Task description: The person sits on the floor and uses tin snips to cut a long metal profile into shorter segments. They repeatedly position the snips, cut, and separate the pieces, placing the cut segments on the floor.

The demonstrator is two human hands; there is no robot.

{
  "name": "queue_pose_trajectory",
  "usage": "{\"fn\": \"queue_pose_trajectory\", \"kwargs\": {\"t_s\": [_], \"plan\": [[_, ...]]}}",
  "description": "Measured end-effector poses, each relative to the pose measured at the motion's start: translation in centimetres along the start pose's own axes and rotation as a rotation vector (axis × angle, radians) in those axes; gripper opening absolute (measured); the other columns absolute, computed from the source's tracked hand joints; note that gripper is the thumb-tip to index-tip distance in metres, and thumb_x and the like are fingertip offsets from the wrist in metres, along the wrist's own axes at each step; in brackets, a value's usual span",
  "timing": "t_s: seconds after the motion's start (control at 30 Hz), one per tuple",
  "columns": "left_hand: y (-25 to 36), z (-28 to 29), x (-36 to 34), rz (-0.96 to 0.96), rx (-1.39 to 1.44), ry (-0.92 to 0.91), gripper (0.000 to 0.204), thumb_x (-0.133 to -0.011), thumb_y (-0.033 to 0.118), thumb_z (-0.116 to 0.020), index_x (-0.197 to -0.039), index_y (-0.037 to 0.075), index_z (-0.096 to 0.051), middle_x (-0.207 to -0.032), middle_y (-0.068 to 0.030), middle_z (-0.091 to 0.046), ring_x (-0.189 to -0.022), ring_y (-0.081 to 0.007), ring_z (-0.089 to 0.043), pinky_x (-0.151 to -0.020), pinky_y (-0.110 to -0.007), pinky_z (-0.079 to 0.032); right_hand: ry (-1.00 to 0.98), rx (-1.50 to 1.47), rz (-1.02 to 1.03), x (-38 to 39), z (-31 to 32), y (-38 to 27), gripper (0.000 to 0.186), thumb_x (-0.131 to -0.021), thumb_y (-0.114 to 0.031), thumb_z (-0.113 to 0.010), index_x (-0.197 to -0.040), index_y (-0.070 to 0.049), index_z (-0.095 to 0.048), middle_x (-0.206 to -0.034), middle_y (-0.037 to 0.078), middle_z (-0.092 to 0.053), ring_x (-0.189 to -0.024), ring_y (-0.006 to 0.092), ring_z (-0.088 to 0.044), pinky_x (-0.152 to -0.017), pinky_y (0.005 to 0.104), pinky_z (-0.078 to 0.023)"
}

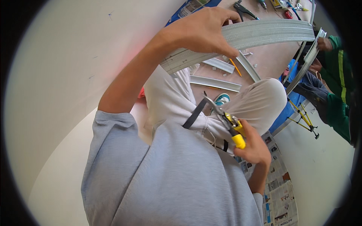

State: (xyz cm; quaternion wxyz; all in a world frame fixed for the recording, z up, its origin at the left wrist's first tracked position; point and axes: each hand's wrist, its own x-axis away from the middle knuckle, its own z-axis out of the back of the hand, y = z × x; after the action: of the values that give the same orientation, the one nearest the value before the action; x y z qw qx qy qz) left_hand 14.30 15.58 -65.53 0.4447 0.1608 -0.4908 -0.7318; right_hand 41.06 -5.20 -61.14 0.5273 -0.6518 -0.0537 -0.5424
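Note:
Across my lap lies a long galvanized metal stud (264, 34), ribbed along its length and reaching from my left side toward the far right. My left hand (205, 32) grips it from above, with the thumb on the near edge and the fingers hidden over the far side. Lower down, in front of my belly, my right hand (252, 145) is closed round the yellow and black handles of metal snips (228, 122). Their jaws point up and left, apart from the stud, beside a dark strap (195, 113) over my trousers.
Cut metal channel pieces (215, 83), a yellow pencil (235, 67) and scraps lie on the floor ahead. Beyond are a black tool (245, 10) and a red tape measure (288, 14). At right, a person in green (339, 75) holds another metal profile (311, 56); newspaper (279, 188) covers floor nearby.

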Motion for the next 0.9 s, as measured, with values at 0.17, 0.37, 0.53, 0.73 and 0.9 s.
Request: {"fn": "queue_pose_trajectory", "kwargs": {"t_s": [0.17,0.37,0.53,0.73,0.9], "plan": [[-0.1,-0.1,2.3,-0.034,0.289,0.275,0.069,-0.073,0.021,-0.088,-0.126,-0.011,-0.057,-0.101,-0.019,-0.073,-0.086,-0.0247,-0.073,-0.081,-0.035,-0.059,-0.007,-0.14,-0.027,0.6,-2.7,0.5,0.077,-0.069,-0.011,-0.072,-0.141,0.001,-0.048,-0.112,0.022,-0.064,-0.105,0.0369,-0.062,-0.098,0.0401,-0.048],[-0.2,-1.0,2.4,0.155,0.995,0.668,0.038,-0.091,0.001,-0.077,-0.12,0.0,-0.054,-0.089,-0.0077,-0.066,-0.067,-0.0167,-0.07,-0.06,-0.03,-0.061,0.161,-0.482,0.012,-1.4,-8.8,1.0,0.061,-0.073,-0.012,-0.07,-0.129,-0.004,-0.048,-0.102,0.012,-0.056,-0.094,0.0243,-0.056,-0.089,0.0371,-0.047],[-1.2,-0.8,4.8,0.196,0.847,0.91,0.036,-0.085,0.011,-0.084,-0.111,-0.003,-0.064,-0.09,-0.0148,-0.073,-0.079,-0.0224,-0.072,-0.075,-0.035,-0.06,0.23,-0.492,0.044,-1.3,-10.6,1.0,0.05,-0.072,-0.014,-0.07,-0.116,-0.005,-0.047,-0.1,0.011,-0.054,-0.092,0.025,-0.055,-0.088,0.0375,-0.047],[-1.2,-1.2,6.2,0.087,0.849,1.02,0.031,-0.089,0.005,-0.081,-0.108,0.001,-0.056,-0.084,-0.0142,-0.072,-0.075,-0.0235,-0.072,-0.072,-0.038,-0.061,0.204,-0.455,0.124,-2.2,-10.5,-0.5,0.057,-0.072,-0.014,-0.07,-0.123,-0.004,-0.046,-0.102,0.013,-0.056,-0.093,0.0268,-0.056,-0.089,0.0388,-0.048],[-0.3,-1.0,7.6,0.006,0.884,1.069,0.03,-0.091,0.003,-0.079,-0.108,0.002,-0.054,-0.084,-0.013,-0.071,-0.075,-0.0232,-0.072,-0.07,-0.038,-0.061,0.215,-0.423,0.089,-1.6,-10.5,-1.7,0.062,-0.073,-0.013,-0.07,-0.128,-0.002,-0.045,-0.102,0.015,-0.058,-0.093,0.0278,-0.058,-0.089,0.0391,-0.049]]}}
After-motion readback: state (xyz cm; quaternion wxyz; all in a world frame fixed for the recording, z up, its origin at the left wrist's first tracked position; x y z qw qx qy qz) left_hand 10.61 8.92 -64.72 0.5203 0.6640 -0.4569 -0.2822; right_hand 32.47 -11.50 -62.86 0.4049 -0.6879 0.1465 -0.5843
